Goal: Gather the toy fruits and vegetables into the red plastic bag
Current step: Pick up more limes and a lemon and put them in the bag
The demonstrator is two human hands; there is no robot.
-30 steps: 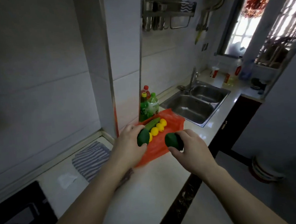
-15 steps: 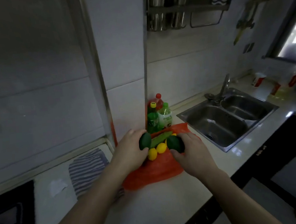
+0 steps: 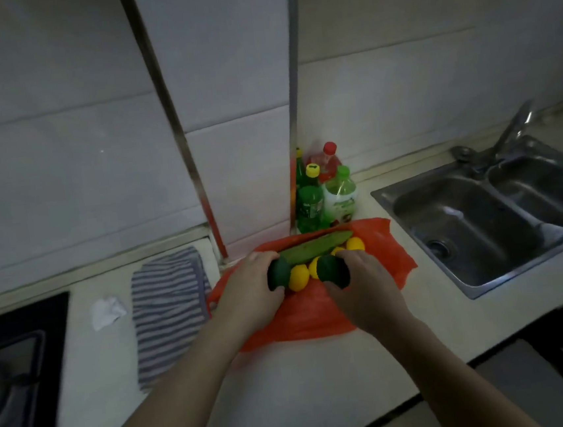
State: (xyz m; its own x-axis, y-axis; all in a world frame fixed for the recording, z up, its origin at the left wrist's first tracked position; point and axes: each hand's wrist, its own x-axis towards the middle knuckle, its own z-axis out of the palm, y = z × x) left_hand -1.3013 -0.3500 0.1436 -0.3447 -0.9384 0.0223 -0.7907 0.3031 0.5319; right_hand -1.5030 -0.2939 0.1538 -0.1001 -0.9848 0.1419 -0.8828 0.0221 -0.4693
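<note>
A red plastic bag (image 3: 317,316) lies flat on the pale counter. On it rest a long green toy cucumber (image 3: 314,246) and several yellow toy lemons (image 3: 298,278). My left hand (image 3: 246,294) grips a dark green round toy fruit (image 3: 278,275) at the lemons' left. My right hand (image 3: 363,288) grips a second dark green toy fruit (image 3: 332,270) just right of it. Both fruits are low over the bag, beside the lemons; whether they touch the bag is hidden.
Several drink bottles (image 3: 323,195) stand against the wall behind the bag. A steel double sink (image 3: 487,217) with a tap is at the right. A striped cloth (image 3: 166,303) and crumpled paper (image 3: 107,311) lie left; a black stove (image 3: 16,369) is far left.
Both hands have carried the two dark green fruits forward and down to the lemons on the bag. The view has tilted downward and closer to the counter.
</note>
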